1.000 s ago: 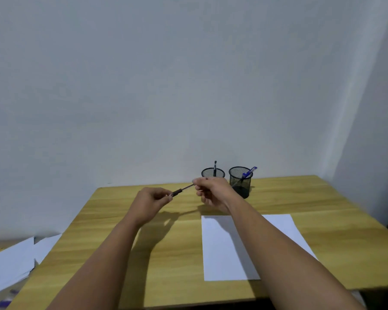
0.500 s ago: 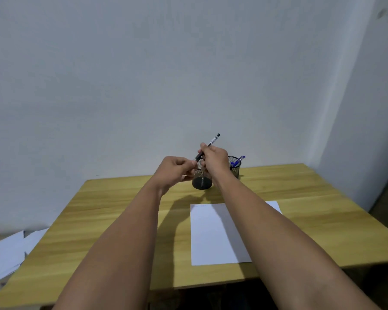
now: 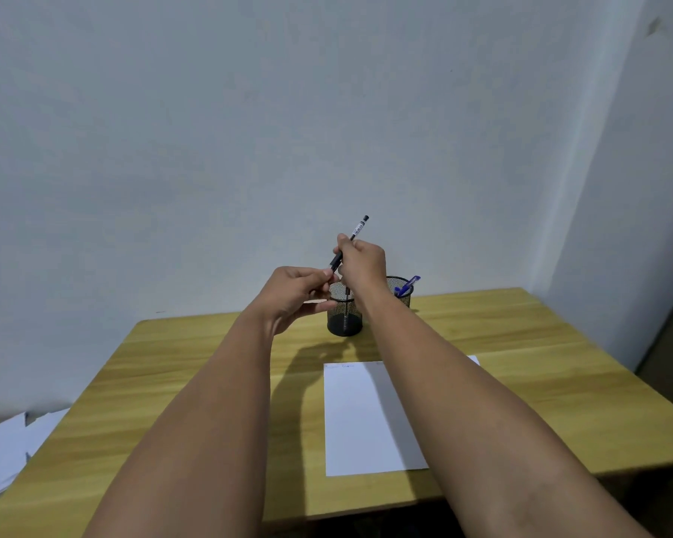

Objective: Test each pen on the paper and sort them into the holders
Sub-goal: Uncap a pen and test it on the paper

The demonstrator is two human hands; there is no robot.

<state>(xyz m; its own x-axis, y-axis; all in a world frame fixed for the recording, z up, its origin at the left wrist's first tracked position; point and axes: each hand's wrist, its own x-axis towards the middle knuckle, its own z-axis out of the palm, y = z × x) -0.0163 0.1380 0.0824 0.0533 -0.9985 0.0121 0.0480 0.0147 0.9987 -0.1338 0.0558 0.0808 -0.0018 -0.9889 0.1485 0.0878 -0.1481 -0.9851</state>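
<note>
Two black mesh holders are standing at the back of the bench (image 3: pixel 521 343) as I am watching: the nearer holder (image 3: pixel 344 316) is carrying one dark pen upright, and the farther holder (image 3: pixel 401 291), partly hidden behind the right wrist, is carrying a blue pen (image 3: pixel 407 285) leaning over its rim. Above them the right hand (image 3: pixel 362 262) is pinching a black pen (image 3: pixel 352 242) tilted up and rightward, while the left hand (image 3: pixel 296 293) is gripping its lower end. I am seeing the white paper (image 3: pixel 362 421) lying flat nearer the front edge.
</note>
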